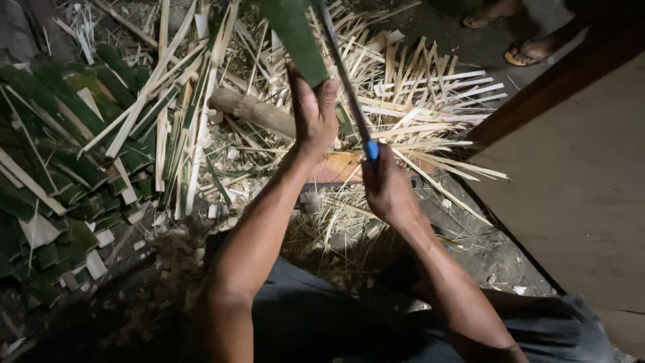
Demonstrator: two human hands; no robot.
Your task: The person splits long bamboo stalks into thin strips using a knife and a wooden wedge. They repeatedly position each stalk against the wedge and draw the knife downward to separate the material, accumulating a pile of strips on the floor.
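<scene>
While my left hand (314, 114) is wrapped shut around the lower end of the green split bamboo slat (295, 37), I see that slat standing nearly upright, its long axis running from the grip up and slightly left until it passes out of the top of the view. My right hand (386, 188) is closed on the blue-collared handle of the long dark knife blade (346, 84), which rises from that grip up and to the left, so its edge lies just beside the slat on its right side, close to the left thumb and fingers; whether blade and slat actually touch I cannot tell. The two grips sit near each other, left one higher and further out, right one lower and nearer my body. Below them lies a pale round wooden log (252, 111) amid a heap of pale bamboo strips (430, 101) fanned out to the right, with a pile of green bamboo skin pieces (60, 168) to the left. A big brown flat board (578, 181) closes off the right side, and another person's sandalled feet (531, 48) stand beyond it. Open room lies mostly upward along the slat.
</scene>
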